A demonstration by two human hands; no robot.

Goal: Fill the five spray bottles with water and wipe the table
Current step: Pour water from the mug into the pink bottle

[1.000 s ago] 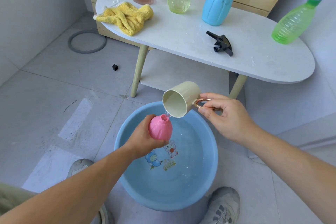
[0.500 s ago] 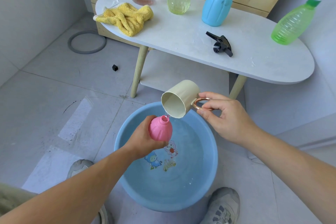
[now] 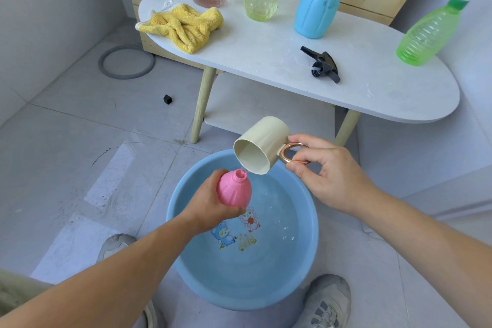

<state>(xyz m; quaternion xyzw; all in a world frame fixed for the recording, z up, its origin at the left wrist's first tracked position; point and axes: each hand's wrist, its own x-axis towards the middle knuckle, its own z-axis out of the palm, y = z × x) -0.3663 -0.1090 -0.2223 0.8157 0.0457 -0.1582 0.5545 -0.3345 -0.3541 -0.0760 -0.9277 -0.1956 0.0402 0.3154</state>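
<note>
left hand grips round pink plastic bottle over blue plastic basin | right hand pinches gold handle of tilted cream mug, rim at bottle mouth | far: white oval table, yellow cloth

head-worn view, angled down, close over basin

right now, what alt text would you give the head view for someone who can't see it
The right hand tips a cream cup by its handle, pouring water into a pink bottle that the left hand grips over a blue basin. Behind, a white table holds a yellow cloth, a black spray head and four other bottles.
</note>
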